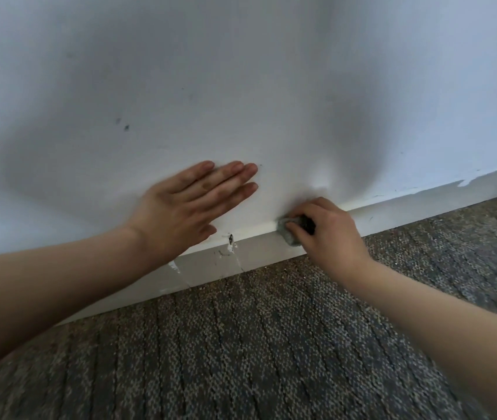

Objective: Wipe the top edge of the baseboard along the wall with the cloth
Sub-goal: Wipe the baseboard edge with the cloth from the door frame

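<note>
This is a room inside a building, perhaps an office or a plain living room; which of the two, I cannot tell. The wall (pixel 241 71) is painted flat white and has a few small dark marks (pixel 126 127). A white baseboard (pixel 423 204) runs along its foot, with chipped paint (pixel 230 243) at one place. A grey-brown loop carpet (pixel 271 344) with stripes covers the floor.

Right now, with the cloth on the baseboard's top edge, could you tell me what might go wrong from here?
1. If the right hand sweeps the cloth leftward, it may snag the chipped patch on the baseboard and lift more paint.
2. Rightward, the flaked paint along the top edge could catch likewise.
3. The left hand, pressed flat on the wall, might leave smudges.
</note>
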